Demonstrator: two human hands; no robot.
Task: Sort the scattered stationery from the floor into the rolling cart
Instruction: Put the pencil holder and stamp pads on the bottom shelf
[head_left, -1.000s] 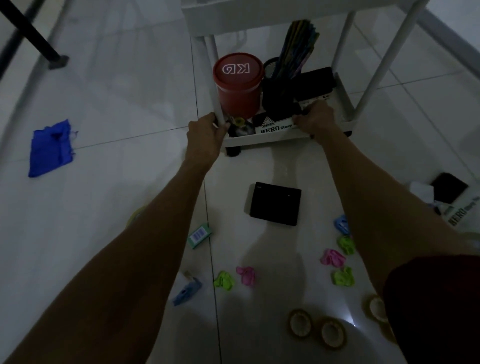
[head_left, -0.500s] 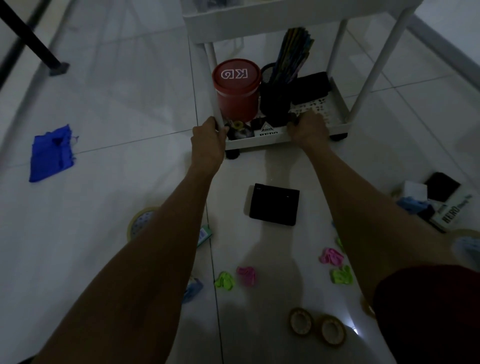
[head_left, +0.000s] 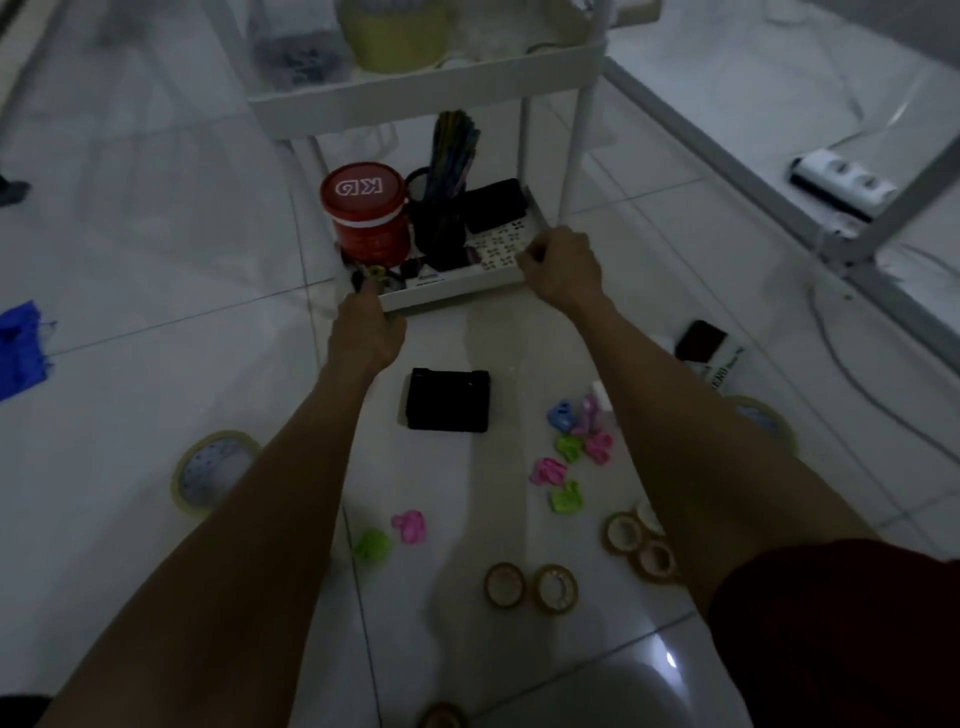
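Pale floor tiles (head_left: 156, 260) in a dim room carry a loose spread of stationery as a person, seen from the head camera, takes hold of a white rolling cart (head_left: 452, 287) with both arms stretched forward. The left hand (head_left: 366, 332) grips the front-left corner of the lowest tray, its fingers folded over the rim. The right hand (head_left: 561, 265) is curled round the same rim at the front-right corner, beside the post.

That tray already holds a red tub (head_left: 363, 213), a black pen cup (head_left: 441, 228) bristling with pens, and a dark case (head_left: 493, 205) behind it. The floor is another matter: a black box (head_left: 448, 400) lies just short of the cart between the forearms, coloured clips (head_left: 566, 452) are strewn to the right, small tape rolls (head_left: 530, 587) sit nearer the camera, and a larger tape roll (head_left: 213, 473) rests to the left. A blue cloth (head_left: 18, 348) lies well apart at the far left.

Neither hand carries an item, so the step in hand appears to be positioning the cart, not loading it. Sorting looks barely half done. The next move likely calls for letting go of the tray and reaching down for the nearest piece, probably the black box.
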